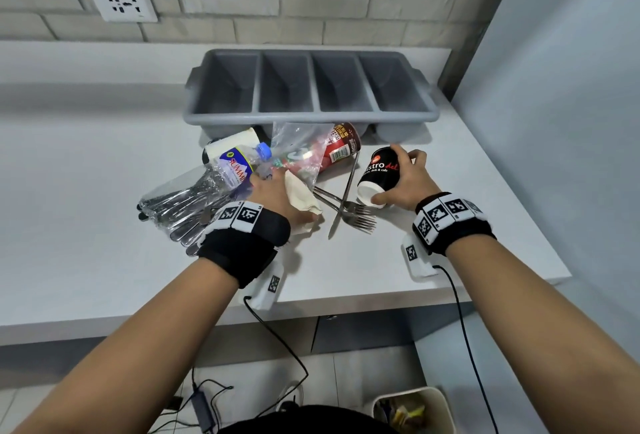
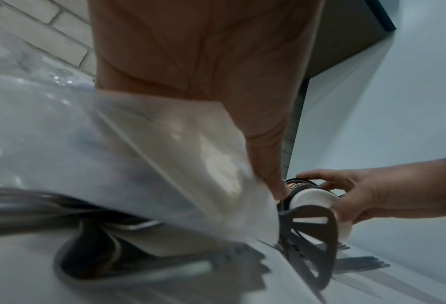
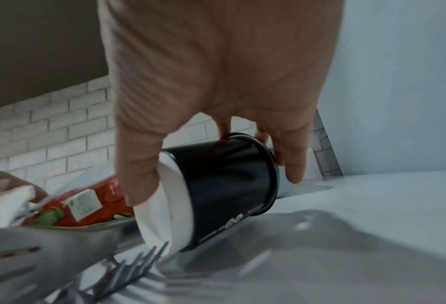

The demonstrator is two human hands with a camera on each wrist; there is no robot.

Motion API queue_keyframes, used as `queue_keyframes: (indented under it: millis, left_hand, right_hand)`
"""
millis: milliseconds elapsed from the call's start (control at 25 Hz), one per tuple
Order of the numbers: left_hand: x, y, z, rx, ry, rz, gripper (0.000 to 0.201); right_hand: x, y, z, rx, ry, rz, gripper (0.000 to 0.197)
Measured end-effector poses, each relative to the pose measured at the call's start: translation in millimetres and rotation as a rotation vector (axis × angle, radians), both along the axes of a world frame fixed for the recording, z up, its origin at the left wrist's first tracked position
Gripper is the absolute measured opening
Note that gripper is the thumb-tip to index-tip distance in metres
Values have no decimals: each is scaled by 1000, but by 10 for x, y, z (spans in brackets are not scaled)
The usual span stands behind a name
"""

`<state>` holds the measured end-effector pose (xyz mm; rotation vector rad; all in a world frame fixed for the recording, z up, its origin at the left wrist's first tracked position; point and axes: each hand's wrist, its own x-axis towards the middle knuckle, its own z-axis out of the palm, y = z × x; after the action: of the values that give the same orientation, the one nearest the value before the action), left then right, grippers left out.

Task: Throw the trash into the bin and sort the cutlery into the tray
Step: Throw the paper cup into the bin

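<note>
My right hand [image 1: 389,175] grips a black paper cup [image 1: 372,170] that lies on its side on the white counter, thumb on its white rim and fingers at its base [image 3: 224,185]. My left hand [image 1: 277,191] rests on the trash pile and holds a crumpled napkin [image 1: 303,196], with its fingertips hidden by a plastic water bottle [image 1: 239,167]. Two forks [image 1: 356,215] and a knife [image 1: 346,191] lie crossed between my hands. Several spoons in a clear bag [image 1: 183,208] lie left of my left wrist. The grey four-compartment tray [image 1: 311,116] stands behind the pile.
A clear plastic bag [image 1: 298,146], a red can [image 1: 341,149] and a white cup [image 1: 232,142] on its side lie in the pile. A bin [image 1: 412,409] with some trash stands on the floor below the counter's front edge. A wall closes the right side.
</note>
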<state>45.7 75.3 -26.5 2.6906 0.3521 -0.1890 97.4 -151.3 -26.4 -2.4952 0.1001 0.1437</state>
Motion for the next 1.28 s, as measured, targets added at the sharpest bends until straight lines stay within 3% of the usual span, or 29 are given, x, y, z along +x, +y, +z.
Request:
queue_keyframes:
  millis: [360, 600, 720, 840, 1040, 1120, 1280]
  left_hand:
    - [47, -21, 146, -16, -33, -19, 91]
    - [-114, -2, 560, -273, -321, 49, 87]
    - [-259, -194, 834, -397, -339, -39, 85]
    - [-494, -624, 912, -525, -248, -253, 82]
    - [-958, -1574, 313, -686, 114, -557, 83]
    - [-1109, -1909, -103, -668, 241, -619, 79]
    - [-1446, -2411, -961, -486, 456, -563, 50]
  right_hand:
    - [-315, -20, 61, 37, -105, -12, 109]
    - [-545, -65, 131, 128, -229, -48, 103]
    - [-753, -119, 153, 188, -330, -104, 103]
    - [-1171, -359, 78, 237, -435, -249, 105]
    - [-2163, -1002, -576, 316, -541, -609, 98]
    - [-2567, -1252, -967, 306, -465, -748, 97]
    - [-3301, -1505, -1789, 281, -207, -963, 105]
